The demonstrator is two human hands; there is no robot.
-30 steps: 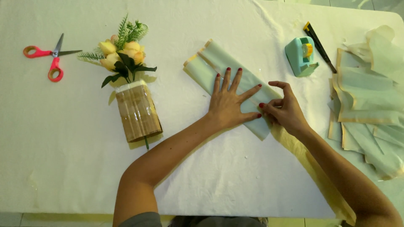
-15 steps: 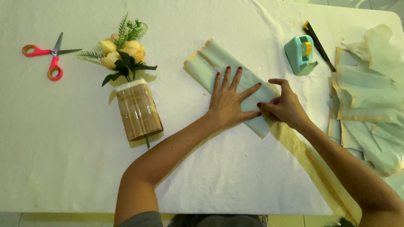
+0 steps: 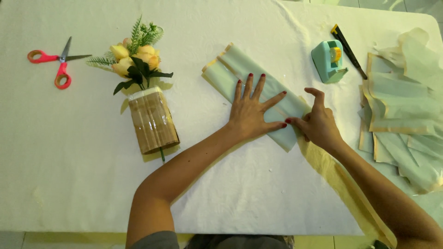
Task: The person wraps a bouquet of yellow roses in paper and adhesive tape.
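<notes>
A folded pale green paper sheet (image 3: 230, 69) with a yellow edge lies diagonally in the middle of the white table. My left hand (image 3: 251, 110) presses flat on it, fingers spread. My right hand (image 3: 318, 124) pinches the sheet's lower right end between thumb and fingers. A yellow strip of paper (image 3: 332, 175) runs from under that hand toward the table's near edge.
A small bouquet (image 3: 145, 92) of yellow flowers in a brown wrap lies at left, red scissors (image 3: 55, 67) beyond it. A teal tape dispenser (image 3: 328, 61) and a black cutter (image 3: 347, 44) sit at upper right, beside a pile of green sheets (image 3: 406, 115).
My right hand has shifted slightly along the lower end of the folded sheet. My left hand stays pressed in place.
</notes>
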